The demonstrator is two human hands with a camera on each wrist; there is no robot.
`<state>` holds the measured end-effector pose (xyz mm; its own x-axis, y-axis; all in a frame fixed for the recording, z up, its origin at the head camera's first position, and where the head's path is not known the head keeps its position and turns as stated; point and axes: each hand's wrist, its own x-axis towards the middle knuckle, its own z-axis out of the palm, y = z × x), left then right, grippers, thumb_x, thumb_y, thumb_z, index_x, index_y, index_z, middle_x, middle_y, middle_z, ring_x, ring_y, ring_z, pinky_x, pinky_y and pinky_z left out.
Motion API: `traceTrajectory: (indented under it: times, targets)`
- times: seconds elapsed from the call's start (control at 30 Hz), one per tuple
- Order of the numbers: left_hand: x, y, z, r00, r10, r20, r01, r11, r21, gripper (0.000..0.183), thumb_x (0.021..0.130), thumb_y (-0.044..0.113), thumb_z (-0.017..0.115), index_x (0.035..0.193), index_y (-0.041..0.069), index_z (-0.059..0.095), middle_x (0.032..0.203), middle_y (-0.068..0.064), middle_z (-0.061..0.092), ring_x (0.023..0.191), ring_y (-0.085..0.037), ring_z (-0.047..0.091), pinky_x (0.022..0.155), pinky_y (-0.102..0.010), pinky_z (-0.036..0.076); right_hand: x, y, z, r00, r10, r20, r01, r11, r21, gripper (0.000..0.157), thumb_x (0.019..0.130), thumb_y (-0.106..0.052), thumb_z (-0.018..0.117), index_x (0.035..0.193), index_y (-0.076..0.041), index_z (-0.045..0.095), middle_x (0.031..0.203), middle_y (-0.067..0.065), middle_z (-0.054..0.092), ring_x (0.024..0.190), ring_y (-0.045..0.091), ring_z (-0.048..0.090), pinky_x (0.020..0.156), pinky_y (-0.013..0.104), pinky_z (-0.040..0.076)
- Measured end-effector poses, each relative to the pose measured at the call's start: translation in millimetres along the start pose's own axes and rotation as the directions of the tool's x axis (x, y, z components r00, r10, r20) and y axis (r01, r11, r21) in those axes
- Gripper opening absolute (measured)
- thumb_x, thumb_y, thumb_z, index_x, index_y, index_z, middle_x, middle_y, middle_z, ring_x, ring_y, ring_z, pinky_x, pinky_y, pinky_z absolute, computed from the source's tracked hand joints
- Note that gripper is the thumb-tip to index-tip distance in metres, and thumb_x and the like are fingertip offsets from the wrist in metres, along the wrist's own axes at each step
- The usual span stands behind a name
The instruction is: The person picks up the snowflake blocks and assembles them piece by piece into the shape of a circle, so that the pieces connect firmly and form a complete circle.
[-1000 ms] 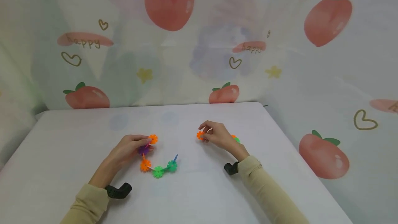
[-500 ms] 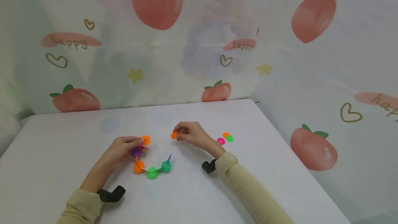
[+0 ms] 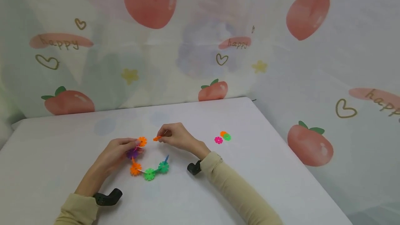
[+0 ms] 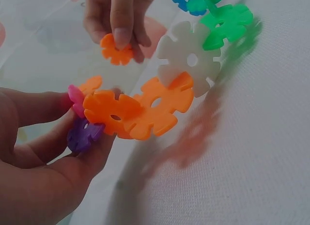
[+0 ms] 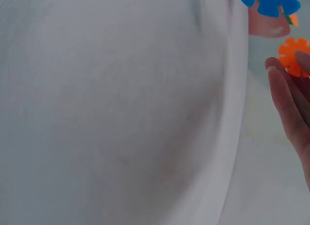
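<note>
A curved chain of interlocking plastic snowflake discs runs from an orange end disc (image 3: 142, 141) past a purple disc (image 4: 83, 136), more orange discs (image 4: 160, 106), a white disc (image 4: 181, 45) and green ones (image 3: 149, 174) to a blue disc (image 5: 271, 2). My left hand (image 3: 117, 153) grips the chain at its purple and pink discs (image 4: 76, 100), thumb on the near side. Just right of the orange end, my right hand (image 3: 179, 138) pinches a separate orange snowflake disc (image 4: 114, 53) between thumb and fingertips. That loose disc and the chain's end are a small gap apart.
Loose on the white table (image 3: 200, 197) at the right lie a pink disc (image 3: 218, 140), a green disc (image 3: 227, 137) and an orange disc (image 3: 223, 133). Black wrist cameras (image 3: 109, 198) sit below both wrists. A fruit-printed curtain (image 3: 175, 51) hangs behind the table.
My right hand has carried the orange disc left, up to the chain's orange end, and the disc has turned edge-on. The left hand keeps its hold. The head view has swung slightly right.
</note>
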<state>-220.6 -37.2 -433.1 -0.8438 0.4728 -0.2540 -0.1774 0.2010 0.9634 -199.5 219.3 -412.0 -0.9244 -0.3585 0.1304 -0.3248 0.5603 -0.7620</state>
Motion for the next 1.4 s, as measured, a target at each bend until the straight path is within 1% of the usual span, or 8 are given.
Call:
traceTrajectory:
  times: [0.13,0.3,0.6,0.83,1.03,1.13,1.27,1.4]
  targets:
    - [-3.8,-1.7,-5.6,1.0,0.012,-0.004,-0.012,1.0,-0.006,0.056,0.104,0.026,0.062,0.141,-0.014,0.05,0.096,-0.002,0.078,0.09,-0.009,0.076,0.085,-0.015,0.056,8.5,-7.5,9.1,1.0,-0.028,0.013,0.028,1.0,-0.007,0.005,0.093,0.001,0.072,0.097,-0.003,0.073,0.098,0.011,0.077,0.089,0.02,0.077,0.078,0.015,0.056]
    - [-4.0,-1.2,-4.9,1.0,0.029,0.01,-0.029,0.999,-0.019,0.052,0.105,0.023,0.06,0.138,-0.016,0.052,0.096,-0.003,0.078,0.09,-0.011,0.076,0.084,-0.018,0.057,10.4,-11.1,14.8,0.999,-0.036,0.007,0.037,0.998,-0.05,0.006,0.093,0.0,0.074,0.096,-0.005,0.074,0.098,0.009,0.078,0.09,0.012,0.076,0.081,0.013,0.056]
    - [1.9,-0.9,1.9,0.999,0.042,0.013,-0.041,0.997,-0.064,0.047,0.105,0.02,0.059,0.133,-0.018,0.056,0.092,-0.005,0.078,0.085,-0.013,0.076,0.075,-0.022,0.06,9.7,-8.9,20.3,0.993,-0.103,-0.054,0.098,0.991,-0.089,0.003,0.092,-0.004,0.076,0.094,-0.005,0.074,0.094,0.006,0.077,0.089,0.015,0.075,0.083,0.014,0.056]
    - [3.1,-0.9,2.4,0.997,0.027,-0.072,-0.033,0.996,-0.081,0.042,0.105,0.017,0.06,0.128,-0.018,0.06,0.085,-0.004,0.077,0.08,-0.011,0.074,0.072,-0.021,0.059,13.9,-9.3,26.5,0.973,-0.199,-0.112,0.185,0.975,-0.124,0.007,0.09,-0.001,0.078,0.086,-0.005,0.074,0.086,0.007,0.078,0.083,0.016,0.076,0.08,0.015,0.057]
    - [5.3,0.4,5.2,0.993,0.017,-0.119,-0.029,0.995,-0.097,0.04,0.103,0.015,0.061,0.126,-0.018,0.062,0.084,-0.005,0.077,0.079,-0.01,0.074,0.078,-0.02,0.059,17.8,-10.5,28.3,0.957,-0.255,-0.141,0.229,0.956,-0.182,0.009,0.088,-0.001,0.08,0.082,-0.006,0.075,0.082,0.006,0.077,0.077,0.016,0.075,0.074,0.015,0.057]
    - [5.7,2.5,5.3,0.994,0.021,-0.103,-0.032,0.994,-0.106,0.038,0.104,0.014,0.059,0.127,-0.017,0.061,0.087,-0.007,0.078,0.082,-0.012,0.076,0.08,-0.02,0.059,18.9,-10.3,26.7,0.955,-0.26,-0.142,0.234,0.956,-0.177,0.007,0.088,-0.001,0.079,0.084,-0.005,0.075,0.084,0.006,0.078,0.077,0.016,0.074,0.074,0.015,0.057]
    - [6.3,3.3,4.9,0.999,0.042,-0.031,-0.046,0.989,-0.143,0.038,0.106,0.014,0.054,0.129,-0.016,0.055,0.093,-0.011,0.078,0.086,-0.016,0.078,0.084,-0.022,0.059,20.4,-7.6,24.1,0.969,-0.212,-0.126,0.198,0.973,-0.116,0.005,0.09,-0.001,0.078,0.09,-0.005,0.075,0.091,0.008,0.078,0.084,0.017,0.076,0.077,0.017,0.059]
    - [6.5,-0.4,3.7,0.999,0.044,0.001,-0.043,0.984,-0.176,0.036,0.108,0.013,0.049,0.131,-0.015,0.048,0.099,-0.013,0.075,0.088,-0.018,0.078,0.089,-0.028,0.06,19.5,-4.6,20.9,0.984,-0.16,-0.077,0.154,0.985,-0.074,0.014,0.092,-0.003,0.077,0.105,-0.003,0.073,0.102,0.011,0.077,0.09,0.021,0.078,0.08,0.021,0.06]
